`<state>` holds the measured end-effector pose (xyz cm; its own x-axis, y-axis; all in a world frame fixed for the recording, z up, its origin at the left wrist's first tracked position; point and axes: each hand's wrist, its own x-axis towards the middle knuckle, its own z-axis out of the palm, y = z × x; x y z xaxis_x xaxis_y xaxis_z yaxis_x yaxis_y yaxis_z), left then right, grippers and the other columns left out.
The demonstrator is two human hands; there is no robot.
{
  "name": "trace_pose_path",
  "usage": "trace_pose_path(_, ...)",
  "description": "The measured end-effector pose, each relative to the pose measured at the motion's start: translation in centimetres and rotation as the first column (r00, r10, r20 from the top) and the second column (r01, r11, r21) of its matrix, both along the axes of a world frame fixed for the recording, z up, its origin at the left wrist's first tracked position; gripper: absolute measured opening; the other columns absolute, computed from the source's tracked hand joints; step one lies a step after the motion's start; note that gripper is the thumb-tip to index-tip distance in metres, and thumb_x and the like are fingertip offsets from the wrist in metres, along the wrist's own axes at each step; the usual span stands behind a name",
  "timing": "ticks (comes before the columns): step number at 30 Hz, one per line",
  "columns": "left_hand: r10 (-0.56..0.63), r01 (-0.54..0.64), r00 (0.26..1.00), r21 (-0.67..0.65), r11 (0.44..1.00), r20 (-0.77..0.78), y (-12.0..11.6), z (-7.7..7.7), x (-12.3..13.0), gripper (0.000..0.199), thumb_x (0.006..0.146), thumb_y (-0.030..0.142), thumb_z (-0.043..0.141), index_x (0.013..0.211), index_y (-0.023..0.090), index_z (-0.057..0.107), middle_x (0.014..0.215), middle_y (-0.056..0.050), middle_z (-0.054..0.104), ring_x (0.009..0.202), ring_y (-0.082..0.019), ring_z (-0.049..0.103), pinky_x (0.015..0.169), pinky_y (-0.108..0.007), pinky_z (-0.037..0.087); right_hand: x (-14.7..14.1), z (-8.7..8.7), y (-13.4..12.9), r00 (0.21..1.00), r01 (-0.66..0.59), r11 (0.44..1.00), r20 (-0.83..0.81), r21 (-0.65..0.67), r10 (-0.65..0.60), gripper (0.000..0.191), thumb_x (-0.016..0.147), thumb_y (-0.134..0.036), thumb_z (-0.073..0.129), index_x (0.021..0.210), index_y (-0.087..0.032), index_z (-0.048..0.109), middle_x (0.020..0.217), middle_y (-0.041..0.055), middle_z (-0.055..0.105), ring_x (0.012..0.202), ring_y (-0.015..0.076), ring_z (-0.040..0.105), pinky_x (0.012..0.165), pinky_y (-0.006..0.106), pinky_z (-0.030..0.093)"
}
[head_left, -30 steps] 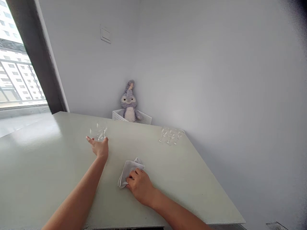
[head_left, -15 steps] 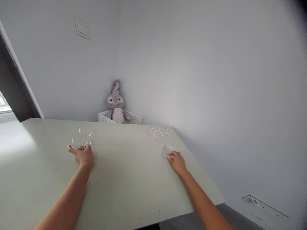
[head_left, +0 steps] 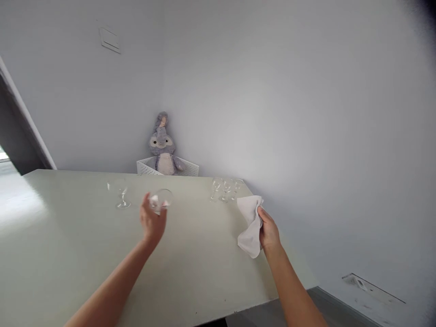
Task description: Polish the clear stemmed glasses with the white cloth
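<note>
Gripping a clear glass (head_left: 166, 196) in the left hand (head_left: 152, 221) now, between half-curled fingers (head_left: 146, 203) and thumb, tilted, reaching out past the fingertips to the right, too blurred to tell the exact contact! Pinching a white cloth (head_left: 250, 231) in the right hand (head_left: 270, 230), thumb over the folds, hanging loose to the left. Spotting a stemmed glass (head_left: 123, 204) upright on the tabletop (head_left: 194, 268), left of the left hand, plus three glasses (head_left: 227, 186) grouped near the far corner.
</note>
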<state>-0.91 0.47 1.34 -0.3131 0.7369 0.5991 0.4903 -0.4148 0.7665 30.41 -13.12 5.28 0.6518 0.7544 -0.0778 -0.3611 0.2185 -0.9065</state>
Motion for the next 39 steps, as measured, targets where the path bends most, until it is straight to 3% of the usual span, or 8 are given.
trace_pose_path(7, -0.161, 0.232, 0.865, 0.094, 0.968, -0.476, -2.1, -3.1, 2.8, 0.051, 0.083, 0.027, 0.043, 0.130, 0.017, 0.027, 0.108, -0.012, 0.055, 0.095, -0.025, 0.052, 0.090, -0.045, 0.035, -12.5, 1.1, 1.6, 0.972, -0.208, 0.975, 0.127, 0.082, 0.197, 0.035, 0.073, -0.047, 0.058, 0.089, -0.017, 0.065, 0.074, 0.0023, 0.065, 0.066, 0.0170, 0.058, 0.059, 0.027, 0.045)
trace_pose_path(12, -0.254, 0.281, 0.844, -0.013, 0.960, -0.473, -2.2, -2.4, 1.9, 0.046, 0.082, 0.020, 0.040, 0.127, 0.019, 0.030, 0.112, -0.010, 0.052, 0.098, -0.024, 0.048, 0.088, -0.042, 0.035, -17.7, -0.8, 2.3, 0.656, -0.508, 0.857, 0.607, -0.085, 0.449, 0.047, 0.077, -0.039, 0.054, 0.121, -0.022, 0.051, 0.104, 0.0046, 0.060, 0.081, 0.0168, 0.055, 0.066, 0.025, 0.043)
trace_pose_path(16, -0.331, 0.328, 0.782, -0.102, 0.939, -0.528, -2.4, -1.8, 1.2, 0.045, 0.077, 0.013, 0.043, 0.121, 0.019, 0.039, 0.094, -0.007, 0.053, 0.088, -0.022, 0.048, 0.081, -0.039, 0.039, -17.7, -2.1, 3.7, 0.522, -0.582, 0.789, 0.654, -0.195, 0.547, 0.042, 0.073, -0.033, 0.059, 0.113, -0.022, 0.055, 0.086, -0.0001, 0.061, 0.071, 0.0132, 0.052, 0.063, 0.022, 0.041)
trace_pose_path(22, -0.418, 0.500, 0.700, -0.019, 0.866, -0.579, -3.2, -1.4, 1.6, 0.048, 0.075, 0.005, 0.040, 0.120, 0.020, 0.045, 0.100, -0.010, 0.051, 0.098, -0.024, 0.046, 0.085, -0.042, 0.037, -16.5, -4.5, 6.3, 0.760, -0.590, 0.799, 0.255, -0.115, 0.598, 0.021, 0.069, -0.033, 0.065, 0.081, -0.016, 0.064, 0.061, -0.0034, 0.055, 0.053, 0.0090, 0.045, 0.049, 0.020, 0.036)
trace_pose_path(28, -0.476, 0.491, 0.868, -0.102, 0.865, 0.141, -3.2, -2.0, 2.6, 0.020, 0.078, 0.020, 0.049, 0.097, 0.018, 0.053, 0.095, -0.009, 0.055, 0.092, -0.021, 0.052, 0.083, -0.038, 0.041, -14.0, -4.6, 7.5, 0.815, -0.391, 0.912, -0.413, 0.127, 0.407, 0.020, 0.060, -0.025, 0.074, 0.075, -0.018, 0.062, 0.058, -0.0052, 0.056, 0.052, 0.0085, 0.049, 0.053, 0.021, 0.042)
trace_pose_path(30, -0.490, 0.652, 0.709, -0.207, 0.730, 0.507, -2.8, -2.1, 2.7, 0.023, 0.077, 0.026, 0.054, 0.099, 0.019, 0.052, 0.104, -0.010, 0.056, 0.098, -0.021, 0.053, 0.085, -0.036, 0.041, -14.1, -4.6, 7.3, 0.782, -0.401, 0.906, -0.465, 0.135, 0.415, 0.018, 0.061, -0.024, 0.073, 0.074, -0.018, 0.062, 0.059, -0.0044, 0.057, 0.055, 0.0098, 0.052, 0.056, 0.022, 0.044)
trace_pose_path(34, -0.494, 0.909, 0.232, -0.006, 0.416, 0.838, -2.3, -1.9, 2.4, 0.033, 0.074, 0.027, 0.059, 0.106, 0.020, 0.054, 0.119, -0.009, 0.054, 0.110, -0.020, 0.048, 0.092, -0.032, 0.037, -15.9, -5.0, 6.2, 0.739, -0.534, 0.836, -0.409, 0.129, 0.535, 0.022, 0.065, -0.027, 0.071, 0.081, -0.015, 0.063, 0.062, -0.0024, 0.058, 0.052, 0.0091, 0.049, 0.052, 0.021, 0.041)
trace_pose_path(39, -0.401, 0.926, 0.147, 0.016, 0.376, 0.904, -2.0, -2.0, 1.6, 0.018, 0.073, 0.027, 0.063, 0.087, 0.017, 0.060, 0.101, -0.007, 0.063, 0.088, -0.016, 0.059, 0.082, -0.029, 0.044, -17.2, -5.6, 4.6, 0.695, -0.716, 0.692, 0.000, 0.096, 0.719, 0.046, 0.069, -0.035, 0.067, 0.110, -0.018, 0.054, 0.077, 0.0003, 0.060, 0.062, 0.0114, 0.052, 0.057, 0.022, 0.042)
